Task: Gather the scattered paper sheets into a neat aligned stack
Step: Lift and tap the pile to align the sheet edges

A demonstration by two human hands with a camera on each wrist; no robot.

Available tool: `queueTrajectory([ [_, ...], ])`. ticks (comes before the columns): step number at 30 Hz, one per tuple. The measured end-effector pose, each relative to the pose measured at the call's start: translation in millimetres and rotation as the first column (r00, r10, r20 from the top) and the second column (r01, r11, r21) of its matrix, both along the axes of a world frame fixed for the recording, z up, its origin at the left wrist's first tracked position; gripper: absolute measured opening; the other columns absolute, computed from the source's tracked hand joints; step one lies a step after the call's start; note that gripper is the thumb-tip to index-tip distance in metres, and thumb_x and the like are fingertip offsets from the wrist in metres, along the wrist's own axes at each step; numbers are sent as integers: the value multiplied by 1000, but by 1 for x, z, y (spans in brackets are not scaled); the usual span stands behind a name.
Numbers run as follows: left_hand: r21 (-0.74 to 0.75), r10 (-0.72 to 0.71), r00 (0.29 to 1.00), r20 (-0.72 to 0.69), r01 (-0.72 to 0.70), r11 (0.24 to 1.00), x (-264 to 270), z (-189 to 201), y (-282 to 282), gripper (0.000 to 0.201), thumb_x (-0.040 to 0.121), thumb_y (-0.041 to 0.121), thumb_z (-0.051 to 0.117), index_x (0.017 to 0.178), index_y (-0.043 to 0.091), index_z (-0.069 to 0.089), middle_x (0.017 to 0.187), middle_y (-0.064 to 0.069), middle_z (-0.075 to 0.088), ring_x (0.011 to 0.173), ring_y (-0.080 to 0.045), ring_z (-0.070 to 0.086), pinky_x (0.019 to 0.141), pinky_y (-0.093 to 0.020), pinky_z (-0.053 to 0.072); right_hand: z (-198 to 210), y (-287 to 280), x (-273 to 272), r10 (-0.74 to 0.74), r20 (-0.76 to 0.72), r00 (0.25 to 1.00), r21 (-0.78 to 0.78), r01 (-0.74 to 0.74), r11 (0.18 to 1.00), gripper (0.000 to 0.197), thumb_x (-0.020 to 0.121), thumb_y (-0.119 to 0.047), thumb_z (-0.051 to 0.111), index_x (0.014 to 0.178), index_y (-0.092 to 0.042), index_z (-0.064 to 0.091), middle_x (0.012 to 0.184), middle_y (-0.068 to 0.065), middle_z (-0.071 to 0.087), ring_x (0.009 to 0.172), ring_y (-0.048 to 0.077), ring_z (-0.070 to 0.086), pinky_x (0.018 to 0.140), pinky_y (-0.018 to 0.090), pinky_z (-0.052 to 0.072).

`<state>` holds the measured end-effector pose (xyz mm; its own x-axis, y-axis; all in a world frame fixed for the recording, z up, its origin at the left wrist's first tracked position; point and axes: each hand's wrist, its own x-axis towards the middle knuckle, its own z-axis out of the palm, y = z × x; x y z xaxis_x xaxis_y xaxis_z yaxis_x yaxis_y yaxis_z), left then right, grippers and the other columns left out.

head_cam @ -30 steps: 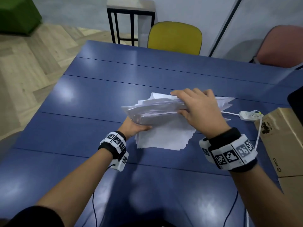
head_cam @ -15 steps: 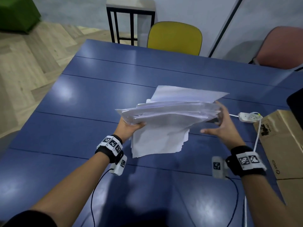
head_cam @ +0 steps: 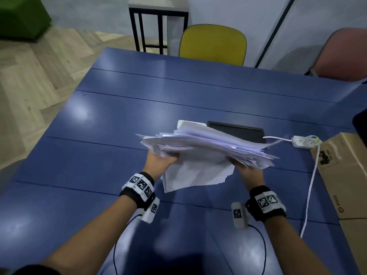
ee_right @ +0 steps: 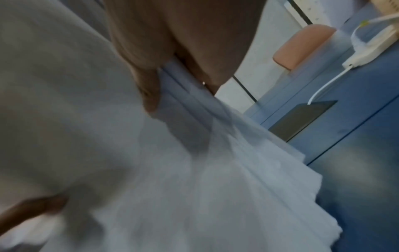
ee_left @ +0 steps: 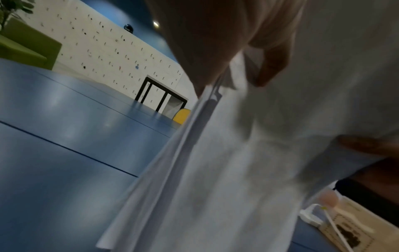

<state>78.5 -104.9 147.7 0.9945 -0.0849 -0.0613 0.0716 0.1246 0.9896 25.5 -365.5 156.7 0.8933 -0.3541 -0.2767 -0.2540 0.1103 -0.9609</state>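
A thick, uneven bundle of white paper sheets (head_cam: 200, 149) hangs in the air above the blue table (head_cam: 111, 151). Its edges are ragged and fanned out. My left hand (head_cam: 160, 162) grips the bundle's left near corner from below. My right hand (head_cam: 245, 169) grips its right near side, fingers hidden under the sheets. In the left wrist view the sheets (ee_left: 226, 170) fill the frame, with my left hand (ee_left: 215, 47) pinching their edge. In the right wrist view my right hand (ee_right: 172, 56) pinches the paper (ee_right: 194, 187) the same way.
A dark flat panel (head_cam: 238, 130) lies on the table behind the bundle. A white power strip (head_cam: 304, 141) with its cable sits at the right, next to a cardboard box (head_cam: 345, 175). Yellow (head_cam: 213, 43) and pink (head_cam: 343, 54) chairs stand at the far edge.
My right hand left the top of the pile and took its right side. Both hands lifted the whole bundle off the table, which uncovered the dark panel behind it.
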Motion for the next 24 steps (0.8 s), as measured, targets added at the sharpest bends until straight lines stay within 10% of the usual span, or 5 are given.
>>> queueTrajectory([
  [3, -39, 129, 991, 23, -128, 991, -5, 11, -16, 32, 76, -14, 66, 102, 5, 65, 87, 7, 73, 80, -4, 69, 78, -26, 54, -2, 12, -6, 8, 211, 977, 0, -8, 1000, 33, 83, 14, 54, 108, -6, 63, 87, 3, 75, 72, 11, 71, 74, 20, 55],
  [9, -74, 160, 966, 202, -148, 986, -3, 42, -39, 57, 84, -16, 56, 88, 39, 68, 92, 28, 70, 89, 6, 64, 87, -17, 50, 32, 43, -4, -183, 332, 925, -142, 241, 960, 23, 91, 1, 60, 112, -7, 56, 97, -16, 66, 87, -14, 64, 78, 8, 47],
  [15, 69, -18, 997, 81, 12, 998, 7, 29, -5, 39, 67, 5, 75, 99, 23, 63, 97, 3, 70, 87, -5, 69, 82, -30, 54, 14, 24, -13, -202, 193, 960, -77, 220, 972, 24, 80, 4, 67, 103, 4, 60, 76, -14, 70, 70, -3, 67, 72, 22, 53],
  [20, 61, -152, 985, 85, 147, 987, 11, 33, 4, 48, 66, -5, 76, 103, 21, 62, 98, 8, 73, 96, -12, 70, 82, -27, 55, 12, 18, -18, -186, 208, 960, -98, 210, 973, 37, 81, 12, 66, 115, 16, 54, 94, 7, 67, 71, -9, 66, 69, 7, 50],
  [24, -13, -280, 960, 16, 280, 960, 16, 30, 22, 62, 61, 0, 82, 117, 5, 59, 110, -7, 70, 104, -23, 67, 88, -34, 55, 13, 5, -28, -126, 161, 979, -106, 144, 984, 20, 83, 16, 61, 98, 3, 61, 70, -13, 73, 67, -5, 67, 64, 11, 52],
])
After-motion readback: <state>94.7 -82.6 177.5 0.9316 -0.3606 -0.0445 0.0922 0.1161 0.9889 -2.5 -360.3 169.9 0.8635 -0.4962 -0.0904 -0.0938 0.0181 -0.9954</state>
